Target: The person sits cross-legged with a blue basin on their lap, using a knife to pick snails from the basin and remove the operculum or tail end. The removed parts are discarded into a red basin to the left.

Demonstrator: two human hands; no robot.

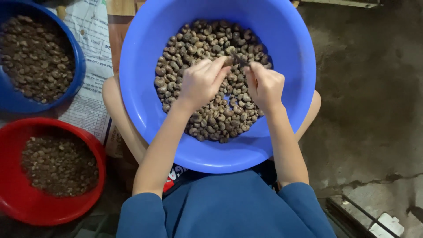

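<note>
While both hands work nuts, concrete floor (cracked) surrounds.

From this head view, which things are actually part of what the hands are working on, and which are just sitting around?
In use:
- left hand, pinching one nut
- right hand, holding a thin dark tool
- big light blue basin on the lap, full of brown nuts

Lying about:
- dark blue bowl of nuts, upper left
- red bowl of darker bits, lower left
- printed sack under them
</note>
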